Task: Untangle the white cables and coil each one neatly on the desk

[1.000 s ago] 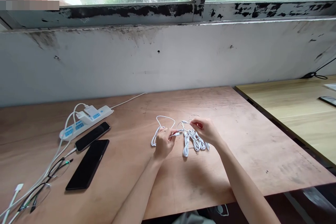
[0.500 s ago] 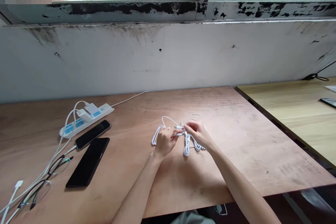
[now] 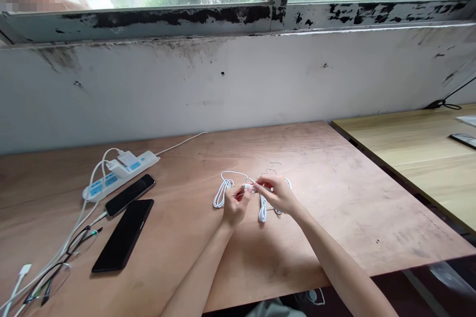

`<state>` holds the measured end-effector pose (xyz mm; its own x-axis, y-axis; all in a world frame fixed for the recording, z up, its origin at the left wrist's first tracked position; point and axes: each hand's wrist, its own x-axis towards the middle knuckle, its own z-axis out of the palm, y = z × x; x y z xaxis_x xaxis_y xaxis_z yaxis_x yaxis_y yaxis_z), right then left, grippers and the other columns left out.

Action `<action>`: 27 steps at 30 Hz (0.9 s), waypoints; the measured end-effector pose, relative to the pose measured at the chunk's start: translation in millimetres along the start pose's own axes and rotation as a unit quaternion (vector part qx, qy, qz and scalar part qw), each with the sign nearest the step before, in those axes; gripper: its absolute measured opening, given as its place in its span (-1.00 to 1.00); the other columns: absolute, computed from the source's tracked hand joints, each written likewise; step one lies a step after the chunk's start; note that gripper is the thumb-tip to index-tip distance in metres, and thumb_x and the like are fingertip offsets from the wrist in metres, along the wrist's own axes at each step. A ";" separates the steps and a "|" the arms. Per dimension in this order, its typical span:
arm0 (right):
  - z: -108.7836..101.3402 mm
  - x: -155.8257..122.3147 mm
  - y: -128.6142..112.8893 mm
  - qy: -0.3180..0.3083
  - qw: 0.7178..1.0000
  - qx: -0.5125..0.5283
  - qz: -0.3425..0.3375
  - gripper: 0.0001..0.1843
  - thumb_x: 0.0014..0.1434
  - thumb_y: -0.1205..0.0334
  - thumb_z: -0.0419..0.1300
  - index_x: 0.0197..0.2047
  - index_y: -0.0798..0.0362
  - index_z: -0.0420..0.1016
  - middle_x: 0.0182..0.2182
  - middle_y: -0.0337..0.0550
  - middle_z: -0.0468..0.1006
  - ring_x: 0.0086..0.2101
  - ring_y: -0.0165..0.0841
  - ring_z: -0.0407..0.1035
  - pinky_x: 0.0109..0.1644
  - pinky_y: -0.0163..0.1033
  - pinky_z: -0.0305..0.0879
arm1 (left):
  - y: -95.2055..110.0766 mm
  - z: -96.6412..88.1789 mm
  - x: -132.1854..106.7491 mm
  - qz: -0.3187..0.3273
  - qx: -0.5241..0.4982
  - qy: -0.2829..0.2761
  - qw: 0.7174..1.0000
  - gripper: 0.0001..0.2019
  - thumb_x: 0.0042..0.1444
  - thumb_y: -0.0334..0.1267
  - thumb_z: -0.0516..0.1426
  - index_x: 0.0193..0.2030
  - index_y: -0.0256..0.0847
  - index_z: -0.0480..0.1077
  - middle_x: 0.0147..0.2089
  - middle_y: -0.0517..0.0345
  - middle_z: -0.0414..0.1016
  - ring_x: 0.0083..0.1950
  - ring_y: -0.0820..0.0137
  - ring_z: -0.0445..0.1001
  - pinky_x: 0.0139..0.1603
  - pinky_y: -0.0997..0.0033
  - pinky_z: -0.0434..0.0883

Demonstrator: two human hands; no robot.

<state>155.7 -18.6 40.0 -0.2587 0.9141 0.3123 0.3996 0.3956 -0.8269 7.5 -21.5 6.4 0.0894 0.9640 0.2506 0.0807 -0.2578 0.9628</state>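
My left hand (image 3: pixel 236 203) is closed on the white plug end of a charging cable (image 3: pixel 246 186), pinched between thumb and fingers. Close against it, my right hand (image 3: pixel 277 192) has its fingers pinched on the same cable just behind the plug. A coiled white cable (image 3: pixel 220 196) lies on the table at the left of my hands. Another white bundle (image 3: pixel 263 210) hangs or rests below my right hand, and part of a further coil shows behind that hand. Thin twist wires (image 3: pixel 274 164) lie just beyond.
On the left stand a white power strip (image 3: pixel 148 161) with plugged-in chargers, two black phones, one at the strip (image 3: pixel 130 194) and one nearer (image 3: pixel 123 235), and eyeglasses (image 3: pixel 48 275) among white cables. A lighter table (image 3: pixel 401 143) adjoins at right. The wall and window are behind.
My right hand has come leftward to meet the left hand at the plug. My left hand has turned slightly, its thumb now on the plug. The view has shifted a little.
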 end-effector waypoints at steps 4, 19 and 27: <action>2.8 2.4 6.2 0.043 0.997 0.049 0.045 -0.70 0.14 0.11 0.07 -0.50 0.12 0.44 -0.60 -0.22 0.42 -0.56 -0.46 0.26 -0.48 -0.37 0.12 | 0.7 4.7 -0.1 -0.011 0.016 0.080 0.997 -0.71 0.05 -0.06 0.10 -0.42 -0.28 0.46 -0.61 0.26 0.26 -0.58 0.56 0.15 -0.54 0.55 0.13; -25.8 12.4 64.4 0.154 0.963 0.150 0.161 -0.67 -0.01 0.02 0.17 -0.42 0.17 0.47 -0.46 -0.04 0.55 -0.40 -0.32 0.45 -0.30 -0.24 0.41 | 35.5 -106.4 36.3 0.020 -0.462 0.278 0.842 -0.72 0.16 -0.40 -0.04 -0.55 -0.21 0.00 -0.71 0.42 -0.20 -0.71 0.60 -0.18 -0.63 0.60 -0.02; -43.9 11.4 85.5 0.135 0.969 0.079 0.192 -0.68 0.03 0.08 0.13 -0.35 0.22 0.46 -0.61 -0.15 0.45 -0.63 -0.44 0.33 -0.55 -0.33 0.29 | 41.2 -132.3 30.3 0.026 -0.485 0.307 0.819 -0.71 0.18 -0.44 -0.08 -0.55 -0.22 -0.05 -0.70 0.40 -0.24 -0.70 0.59 -0.20 -0.60 0.59 0.03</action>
<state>225.5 29.6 -6.6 0.1301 0.9896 0.0616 0.2755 0.0236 -0.9610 -117.9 5.8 67.0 -0.4716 0.8818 0.0100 -0.7602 -0.4123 0.5021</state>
